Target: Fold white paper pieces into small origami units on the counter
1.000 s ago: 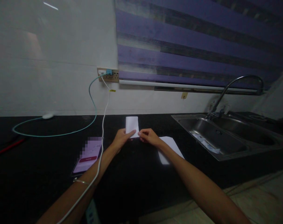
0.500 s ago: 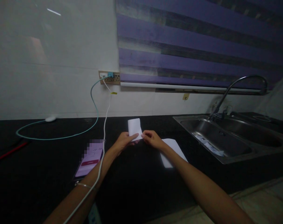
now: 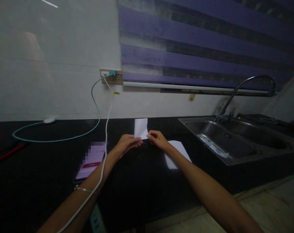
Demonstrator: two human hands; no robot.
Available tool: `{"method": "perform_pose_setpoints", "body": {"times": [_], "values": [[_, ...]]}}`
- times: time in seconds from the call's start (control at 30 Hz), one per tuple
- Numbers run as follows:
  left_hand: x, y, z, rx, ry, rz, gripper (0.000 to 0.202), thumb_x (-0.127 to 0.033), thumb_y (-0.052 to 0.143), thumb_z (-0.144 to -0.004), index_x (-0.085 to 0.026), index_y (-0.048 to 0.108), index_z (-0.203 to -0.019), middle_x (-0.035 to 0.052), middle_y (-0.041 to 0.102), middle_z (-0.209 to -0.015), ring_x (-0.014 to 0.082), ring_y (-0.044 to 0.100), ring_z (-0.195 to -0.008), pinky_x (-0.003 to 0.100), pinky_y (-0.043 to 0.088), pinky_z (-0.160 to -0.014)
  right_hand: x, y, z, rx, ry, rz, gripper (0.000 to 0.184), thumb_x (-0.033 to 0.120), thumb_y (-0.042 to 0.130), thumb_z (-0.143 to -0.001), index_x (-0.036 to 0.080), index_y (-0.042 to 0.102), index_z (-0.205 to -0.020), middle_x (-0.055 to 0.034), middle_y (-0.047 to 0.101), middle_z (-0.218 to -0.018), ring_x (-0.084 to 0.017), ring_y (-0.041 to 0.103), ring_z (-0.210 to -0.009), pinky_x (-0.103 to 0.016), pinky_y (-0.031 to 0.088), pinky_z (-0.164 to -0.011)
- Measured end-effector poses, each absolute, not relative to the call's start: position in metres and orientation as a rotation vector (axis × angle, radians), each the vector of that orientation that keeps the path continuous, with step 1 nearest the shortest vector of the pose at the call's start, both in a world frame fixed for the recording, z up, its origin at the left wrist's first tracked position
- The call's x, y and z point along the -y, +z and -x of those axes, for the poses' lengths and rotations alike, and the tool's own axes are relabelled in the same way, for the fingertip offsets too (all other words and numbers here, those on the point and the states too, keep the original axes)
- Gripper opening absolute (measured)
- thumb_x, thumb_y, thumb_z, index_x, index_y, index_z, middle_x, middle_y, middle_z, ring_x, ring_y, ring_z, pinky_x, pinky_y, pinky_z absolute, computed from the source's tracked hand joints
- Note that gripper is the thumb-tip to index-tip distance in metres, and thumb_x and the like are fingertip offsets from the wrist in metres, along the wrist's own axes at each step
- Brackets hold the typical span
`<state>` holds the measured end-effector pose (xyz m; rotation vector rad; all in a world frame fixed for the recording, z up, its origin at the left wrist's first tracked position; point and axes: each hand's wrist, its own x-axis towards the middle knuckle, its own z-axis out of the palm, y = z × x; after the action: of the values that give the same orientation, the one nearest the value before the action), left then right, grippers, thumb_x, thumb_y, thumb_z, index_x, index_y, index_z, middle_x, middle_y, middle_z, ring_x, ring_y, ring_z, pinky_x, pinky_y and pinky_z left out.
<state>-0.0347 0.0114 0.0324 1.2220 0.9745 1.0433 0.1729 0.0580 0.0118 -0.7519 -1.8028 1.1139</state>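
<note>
Item: folded paper (image 3: 141, 128), white, small.
Location: just beyond both hands, over the tabletop (image 3: 137, 187); left hand (image 3: 126, 145) and right hand (image 3: 157, 139) each pinch its lower edge.
Handling, as judged: light, limp, easily creased; best held by the edges.
Adjacent: flat sheet (image 3: 176, 154) under the right wrist.

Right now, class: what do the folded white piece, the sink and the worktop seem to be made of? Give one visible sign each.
Folded piece: likely paper, matt white, crisp edges.
Sink: probably stainless steel, brushed sheen.
Worktop: maybe stone or laminate, smooth black.
</note>
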Motion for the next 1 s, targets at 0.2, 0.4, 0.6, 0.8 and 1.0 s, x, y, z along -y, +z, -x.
{"method": "perform_pose_setpoints", "body": {"times": [0.2, 0.4, 0.6, 0.8, 1.0], "values": [[-0.013, 0.031, 0.036, -0.962, 1.09, -1.155, 0.022, -0.028, 0.082, -0.07, -0.01, 0.076, -0.08, 0.0116, 0.076, -0.083, 0.0152, 0.069, -0.074, 0.023, 0.051, -0.069, -0.061, 0.013, -0.177, 1.773, 1.111, 0.78, 0.035, 0.049, 0.064, -0.083, 0.018, 0.053, -0.071, 0.0057, 0.043, -0.055, -0.009, 0.039, -0.048, -0.023, 0.029, -0.048], [-0.012, 0.029, 0.036, -0.966, 1.144, -1.105, 0.018, -0.025, 0.08, -0.069, -0.011, 0.076, -0.081, 0.0126, 0.076, -0.085, 0.016, 0.069, -0.074, 0.026, 0.052, -0.073, -0.064, 0.014, -0.183, 1.739, 1.109, 0.792, 0.035, 0.05, 0.064, -0.082, 0.018, 0.053, -0.072, 0.0062, 0.041, -0.055, -0.008, 0.038, -0.047, -0.023, 0.03, -0.048], [-0.009, 0.032, 0.034, -1.049, 1.146, -1.161, 0.018, -0.025, 0.078, -0.07, -0.011, 0.073, -0.08, 0.0117, 0.075, -0.084, 0.0176, 0.07, -0.077, 0.024, 0.051, -0.068, -0.064, 0.013, -0.182, 1.738, 1.153, 0.774, 0.036, 0.05, 0.065, -0.081, 0.019, 0.052, -0.071, 0.0063, 0.04, -0.057, -0.008, 0.038, -0.048, -0.023, 0.03, -0.048], [-0.008, 0.039, 0.033, -0.955, 1.116, -1.205, 0.022, -0.03, 0.079, -0.069, -0.013, 0.071, -0.081, 0.0072, 0.071, -0.081, 0.018, 0.069, -0.078, 0.024, 0.051, -0.066, -0.063, 0.013, -0.182, 1.787, 1.199, 0.761, 0.036, 0.05, 0.065, -0.081, 0.019, 0.051, -0.071, 0.0057, 0.042, -0.059, -0.008, 0.039, -0.05, -0.023, 0.032, -0.05], [-0.006, 0.041, 0.032, -0.95, 1.132, -1.186, 0.022, -0.028, 0.08, -0.067, -0.013, 0.072, -0.08, 0.0072, 0.071, -0.082, 0.0168, 0.067, -0.076, 0.023, 0.05, -0.063, -0.061, 0.013, -0.182, 1.816, 1.241, 0.741, 0.037, 0.052, 0.065, -0.081, 0.018, 0.052, -0.071, 0.0048, 0.043, -0.061, -0.009, 0.041, -0.053, -0.023, 0.033, -0.051]]}}
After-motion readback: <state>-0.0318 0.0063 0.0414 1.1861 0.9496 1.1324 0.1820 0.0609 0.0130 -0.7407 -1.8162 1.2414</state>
